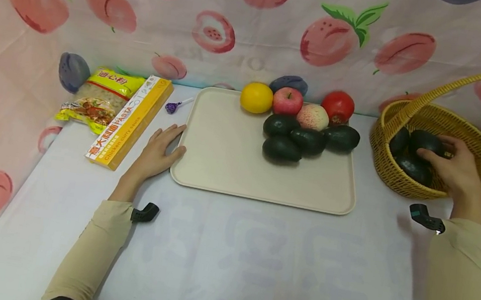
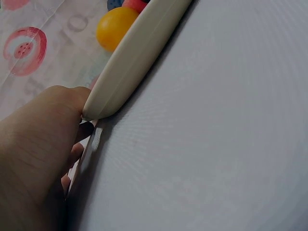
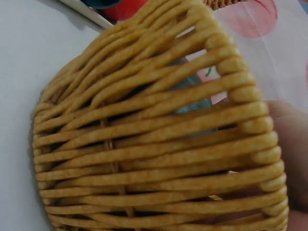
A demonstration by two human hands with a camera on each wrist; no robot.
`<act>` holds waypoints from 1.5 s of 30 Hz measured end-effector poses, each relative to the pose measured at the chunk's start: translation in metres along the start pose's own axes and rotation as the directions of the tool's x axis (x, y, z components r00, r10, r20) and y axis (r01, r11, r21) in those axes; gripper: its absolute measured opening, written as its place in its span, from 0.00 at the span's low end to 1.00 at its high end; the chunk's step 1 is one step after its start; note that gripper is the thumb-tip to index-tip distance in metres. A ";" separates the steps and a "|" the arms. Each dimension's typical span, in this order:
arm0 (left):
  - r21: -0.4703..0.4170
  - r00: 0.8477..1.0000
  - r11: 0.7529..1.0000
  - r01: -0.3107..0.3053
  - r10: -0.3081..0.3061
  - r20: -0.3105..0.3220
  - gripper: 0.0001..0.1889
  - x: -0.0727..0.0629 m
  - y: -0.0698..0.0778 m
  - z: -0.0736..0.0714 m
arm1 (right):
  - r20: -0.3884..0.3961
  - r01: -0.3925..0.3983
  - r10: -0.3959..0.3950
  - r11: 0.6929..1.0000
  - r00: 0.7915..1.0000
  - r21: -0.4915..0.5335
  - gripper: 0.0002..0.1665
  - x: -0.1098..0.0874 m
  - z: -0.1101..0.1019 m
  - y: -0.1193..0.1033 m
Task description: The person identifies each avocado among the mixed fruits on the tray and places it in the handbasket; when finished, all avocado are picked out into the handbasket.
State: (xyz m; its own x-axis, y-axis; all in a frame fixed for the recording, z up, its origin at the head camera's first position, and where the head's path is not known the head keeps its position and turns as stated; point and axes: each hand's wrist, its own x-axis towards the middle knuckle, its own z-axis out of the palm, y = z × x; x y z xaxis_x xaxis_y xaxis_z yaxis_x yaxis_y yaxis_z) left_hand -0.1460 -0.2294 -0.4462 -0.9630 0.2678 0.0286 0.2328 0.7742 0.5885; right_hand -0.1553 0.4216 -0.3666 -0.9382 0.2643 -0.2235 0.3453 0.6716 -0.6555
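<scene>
My left hand (image 1: 159, 154) rests at the left edge of the beige tray (image 1: 215, 167), fingers extended and thumb at the rim. The left wrist view shows that hand (image 2: 43, 130) right against the tray's side (image 2: 130, 62). At the right, my right hand (image 1: 462, 166) reaches into a yellow wicker basket (image 1: 384, 164) and grips a dark green avocado (image 1: 424, 141) between thumb and fingers. Other avocados (image 1: 415, 170) lie under and beside it. In the right wrist view the basket wall (image 3: 159, 159) hides most of the hand. Several avocados (image 1: 281, 149) lie on the tray.
Along the tray's back sit a lemon (image 1: 256, 97), a red apple (image 1: 288, 101), a pale peach (image 1: 313, 116) and a red round fruit (image 1: 338, 107). Left of the tray lie a pasta box (image 1: 130, 123), a yellow food bag (image 1: 103, 99) and a purple lollipop (image 1: 172, 107). The basket handle (image 1: 459, 85) arches up.
</scene>
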 end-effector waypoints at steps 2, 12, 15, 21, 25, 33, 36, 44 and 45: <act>-0.002 1.000 1.000 0.001 -0.001 -0.002 0.33 0.000 0.000 0.000 | 0.012 -0.006 0.006 1.000 1.000 -0.009 0.52 0.002 0.000 -0.001; -0.012 1.000 1.000 0.001 -0.001 -0.004 0.33 -0.001 0.001 0.001 | 0.090 0.003 0.000 1.000 0.996 -0.031 0.56 0.006 0.001 0.002; -0.010 1.000 1.000 0.000 0.000 -0.008 0.33 -0.001 0.001 0.001 | 0.126 0.012 -0.006 0.999 0.992 -0.045 0.57 0.006 0.000 0.003; -0.008 1.000 1.000 0.004 -0.004 -0.009 0.33 -0.001 0.000 0.002 | 0.157 0.023 -0.015 0.999 0.988 -0.048 0.55 0.006 -0.001 0.003; -0.011 1.000 1.000 0.004 -0.004 -0.008 0.33 -0.001 0.000 0.002 | 0.104 0.034 -0.031 0.999 0.994 -0.022 0.52 0.003 0.001 0.000; -0.008 1.000 1.000 0.003 -0.003 0.000 0.33 -0.003 0.001 0.000 | -0.103 0.047 -0.038 0.995 0.994 0.088 0.37 -0.004 0.006 -0.006; -0.012 1.000 1.000 -0.002 0.002 -0.005 0.33 -0.003 0.002 -0.001 | -0.201 0.061 -0.028 0.985 0.979 0.161 0.30 -0.006 0.008 -0.008; -0.005 1.000 1.000 -0.010 0.010 -0.011 0.33 -0.001 0.000 0.000 | -0.314 0.176 -0.075 0.936 0.946 0.306 0.24 -0.017 0.011 -0.015; -0.004 1.000 1.000 -0.011 0.011 -0.013 0.33 -0.001 0.001 0.000 | -0.322 0.195 -0.087 0.927 0.943 0.322 0.24 -0.019 0.012 -0.016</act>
State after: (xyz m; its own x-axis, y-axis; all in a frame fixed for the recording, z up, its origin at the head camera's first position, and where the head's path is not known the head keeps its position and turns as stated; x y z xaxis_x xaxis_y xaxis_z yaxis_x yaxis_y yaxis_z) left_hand -0.1448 -0.2296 -0.4456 -0.9621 0.2689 0.0455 0.2429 0.7690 0.5913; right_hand -0.1430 0.3980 -0.3604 -0.9069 0.4139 0.0789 0.1292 0.4513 -0.8830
